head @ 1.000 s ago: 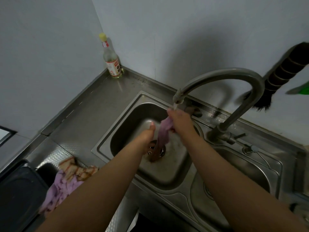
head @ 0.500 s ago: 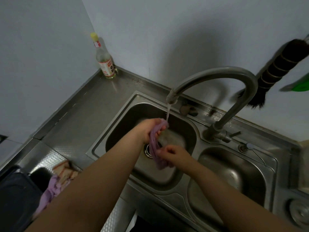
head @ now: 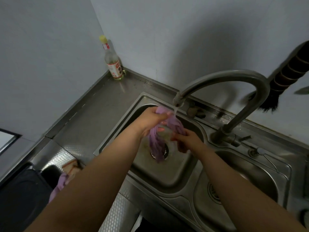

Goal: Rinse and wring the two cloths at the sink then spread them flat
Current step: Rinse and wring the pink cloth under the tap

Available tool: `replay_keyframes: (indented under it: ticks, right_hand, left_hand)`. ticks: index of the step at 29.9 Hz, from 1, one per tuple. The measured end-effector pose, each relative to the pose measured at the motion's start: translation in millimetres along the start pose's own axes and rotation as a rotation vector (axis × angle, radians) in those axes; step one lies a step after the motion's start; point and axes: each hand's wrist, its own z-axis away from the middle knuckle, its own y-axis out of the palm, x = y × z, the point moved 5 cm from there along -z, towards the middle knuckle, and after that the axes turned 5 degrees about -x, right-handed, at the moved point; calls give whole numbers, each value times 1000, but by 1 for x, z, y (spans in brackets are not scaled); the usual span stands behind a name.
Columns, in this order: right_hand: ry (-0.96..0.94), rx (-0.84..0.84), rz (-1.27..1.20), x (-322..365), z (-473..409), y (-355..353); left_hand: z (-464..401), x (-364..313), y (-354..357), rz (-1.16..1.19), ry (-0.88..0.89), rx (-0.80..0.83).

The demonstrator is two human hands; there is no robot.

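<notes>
Left hand (head: 151,121) raised cloth (head: 157,144) to tap (head: 178,102) stream at 12 o'clock of left basin (head: 117,141), gripping; right hand (head: 185,142) clenched its lower fold: rinsing, wringing pending.

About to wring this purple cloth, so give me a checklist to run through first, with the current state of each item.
1. Water reaching the cloth: ok. The tap runs onto the purple cloth.
2. Both hands on the cloth: ok. The left hand grips its top, the right hand holds it lower down.
3. Cloth over the basin: ok. It hangs above the drain of the left sink basin.
4. Cloth fully rinsed: cannot tell.
5. Second cloth rinsed: not ok. The other cloths lie bunched on the counter at the left.
6. Spot to spread them flat: ok, bare counter beside the bottle.
</notes>
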Motion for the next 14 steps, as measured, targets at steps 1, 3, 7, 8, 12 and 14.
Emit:
replay_keyframes:
  ticks: [1,3,7,8,12,14]
  right_hand:
    - [-11,-44,37,3,-2,-4]
    - [-8,-93,110,6,-5,-11]
    - [6,20,349,6,-5,-7]
    - [12,54,399,4,-6,-7]
    - [-2,50,423,-1,-9,-13]
    - [47,40,211,-1,-11,-13]
  left_hand:
    - [-3,5,-4,-1,-7,-85]
    - [-7,16,-11,-25,-39,-261]
    - [-11,27,-16,84,-62,-439]
    - [-10,27,-17,125,-54,-459]
    - [-6,27,-31,212,28,-542]
    - [-4,27,-41,260,42,-588]
